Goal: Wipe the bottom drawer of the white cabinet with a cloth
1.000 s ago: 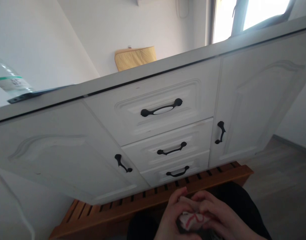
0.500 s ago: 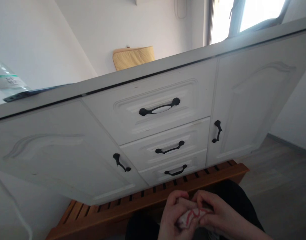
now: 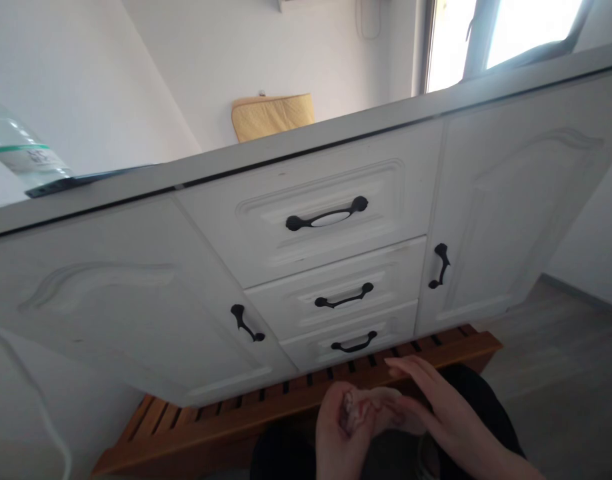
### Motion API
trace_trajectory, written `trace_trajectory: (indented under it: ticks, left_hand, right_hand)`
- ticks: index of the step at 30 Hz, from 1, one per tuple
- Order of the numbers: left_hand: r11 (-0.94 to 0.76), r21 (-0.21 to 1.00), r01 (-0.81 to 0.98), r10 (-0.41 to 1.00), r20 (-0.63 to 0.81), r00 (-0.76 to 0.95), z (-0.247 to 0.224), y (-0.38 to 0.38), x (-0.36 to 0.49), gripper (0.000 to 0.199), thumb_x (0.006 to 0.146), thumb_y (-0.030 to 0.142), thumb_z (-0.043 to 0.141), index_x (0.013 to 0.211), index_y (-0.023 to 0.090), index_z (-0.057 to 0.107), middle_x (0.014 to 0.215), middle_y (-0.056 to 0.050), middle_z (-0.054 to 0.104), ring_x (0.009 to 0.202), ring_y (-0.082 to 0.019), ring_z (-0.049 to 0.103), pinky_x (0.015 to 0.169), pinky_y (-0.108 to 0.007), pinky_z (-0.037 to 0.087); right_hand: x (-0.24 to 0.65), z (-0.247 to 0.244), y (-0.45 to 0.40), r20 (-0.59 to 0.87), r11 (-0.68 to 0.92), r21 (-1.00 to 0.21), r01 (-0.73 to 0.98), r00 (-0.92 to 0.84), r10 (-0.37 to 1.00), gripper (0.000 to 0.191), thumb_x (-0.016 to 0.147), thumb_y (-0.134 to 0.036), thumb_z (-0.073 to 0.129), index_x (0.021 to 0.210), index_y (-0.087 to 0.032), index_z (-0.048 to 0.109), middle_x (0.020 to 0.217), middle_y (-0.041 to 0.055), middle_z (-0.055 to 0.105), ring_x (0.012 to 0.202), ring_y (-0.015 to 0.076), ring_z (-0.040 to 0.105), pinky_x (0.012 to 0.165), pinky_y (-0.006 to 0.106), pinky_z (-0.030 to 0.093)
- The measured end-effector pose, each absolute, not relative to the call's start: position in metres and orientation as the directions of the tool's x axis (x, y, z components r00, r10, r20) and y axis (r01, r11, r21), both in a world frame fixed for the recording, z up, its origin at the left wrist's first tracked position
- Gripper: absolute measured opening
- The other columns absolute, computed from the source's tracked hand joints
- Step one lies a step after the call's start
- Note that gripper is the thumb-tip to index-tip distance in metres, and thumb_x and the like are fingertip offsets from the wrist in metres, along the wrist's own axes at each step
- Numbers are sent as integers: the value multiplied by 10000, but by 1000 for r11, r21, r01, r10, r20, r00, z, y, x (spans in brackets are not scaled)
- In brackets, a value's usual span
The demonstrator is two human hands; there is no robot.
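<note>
Cloth [image 3: 359, 410], a small pale wad with red marks, sits bunched in our left hand [image 3: 339, 433], whose fingers are curled around it in a loose grasp low in front of us. Our right hand [image 3: 443, 417] lies just beside it with the fingers stretched flat and not gripping; its fingertips reach toward the wad, though we cannot tell if they touch it. We judge the cloth light, soft and limp, so it will sag and unfold unless taken by a gathered edge or pinched in the middle of the bunch; it seems neither slippery nor fragile. Beyond both hands runs a slatted wooden bench [image 3: 266, 413], and above that a white cabinet [image 3: 111, 293] with three drawers and black handles [image 3: 327, 215]. Far up to the left of our left hand a clear bottle [image 3: 21, 157] stands on the counter. Much of the cloth is hidden inside the fist, our wrists are cut off by the frame's lower edge, and the red pattern is too blurred to read.
</note>
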State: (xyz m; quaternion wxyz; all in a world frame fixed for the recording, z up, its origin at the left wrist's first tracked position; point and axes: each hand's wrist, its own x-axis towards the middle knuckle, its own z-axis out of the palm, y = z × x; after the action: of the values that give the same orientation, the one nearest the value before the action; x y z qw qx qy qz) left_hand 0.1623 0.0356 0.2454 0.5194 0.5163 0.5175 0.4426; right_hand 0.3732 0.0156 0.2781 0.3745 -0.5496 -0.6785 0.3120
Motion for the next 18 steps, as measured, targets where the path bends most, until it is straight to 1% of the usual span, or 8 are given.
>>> trace_trajectory:
  ticks: [3, 5, 8, 10, 12, 14, 16, 18]
  left_hand:
    - [152, 986, -69, 988, -151, 24, 242, 46, 163, 463, 755, 605, 764, 793, 186, 570, 711, 34, 536, 696, -120, 479, 662, -240, 414]
    - [214, 957, -197, 977, -207, 52, 239, 50, 166, 500, 728, 616, 793, 771, 186, 542, 704, 45, 530, 679, -106, 469, 657, -235, 416]
    - [286, 908, -306, 958, -270, 94, 235, 50, 174, 523, 688, 602, 837, 763, 181, 536, 694, 50, 542, 656, -91, 468, 654, -233, 410]
    - [336, 878, -341, 942, -318, 108, 232, 47, 178, 567, 624, 623, 867, 746, 179, 536, 684, 51, 547, 639, -87, 469, 643, -232, 400]
    - [365, 862, -353, 931, -345, 119, 228, 44, 180, 605, 561, 649, 885, 716, 180, 535, 654, 58, 524, 613, -80, 449, 620, -227, 373]
    - [386, 856, -342, 922, -355, 154, 223, 42, 180, 605, 557, 660, 878, 703, 186, 532, 623, 66, 495, 591, -74, 414, 605, -226, 341]
    - [395, 859, -325, 917, -345, 200, 221, 42, 177, 584, 582, 657, 864, 730, 192, 542, 613, 72, 478, 584, -72, 386, 603, -226, 316]
    - [392, 867, -308, 914, -329, 238, 222, 44, 174, 566, 607, 654, 848, 787, 198, 564, 642, 65, 501, 602, -78, 389, 612, -228, 306]
  right_hand:
    - [359, 270, 4, 509, 408, -689, 600, -1, 861, 287, 973, -183, 505, 1215, -281, 625, 1143, 67, 711, 1064, 191, 697, 920, 278, 561]
    - [347, 260, 0, 661, 536, -520, 665, -84, 746, 369, 931, -163, 579, 1276, -293, 600, 1164, 54, 733, 1099, 199, 700, 949, 270, 557]
    - [336, 238, 6, 680, 597, -270, 756, -289, 673, 732, 847, -178, 653, 1535, -222, 409, 1368, 102, 674, 1258, 266, 640, 1032, 345, 543]
    - [336, 220, 12, 596, 596, -219, 773, -377, 709, 881, 812, -146, 634, 1615, -209, 277, 1435, 122, 626, 1274, 286, 631, 1051, 401, 541]
    - [340, 205, 17, 455, 548, -308, 778, -385, 803, 936, 757, -101, 608, 1623, -244, 280, 1397, 127, 653, 1201, 300, 677, 1014, 434, 566]
    - [344, 202, 19, 228, 430, -491, 758, -364, 903, 934, 710, -125, 625, 1597, -247, 360, 1364, 152, 670, 1137, 329, 704, 952, 445, 596]
    - [345, 211, 17, 17, 274, -702, 657, -369, 929, 870, 734, -233, 668, 1569, -231, 424, 1430, 175, 617, 1210, 353, 665, 996, 457, 571]
    - [346, 229, 13, -52, 145, -891, 430, -414, 909, 784, 822, -408, 655, 1558, -244, 441, 1542, 150, 514, 1369, 335, 545, 1132, 457, 459]
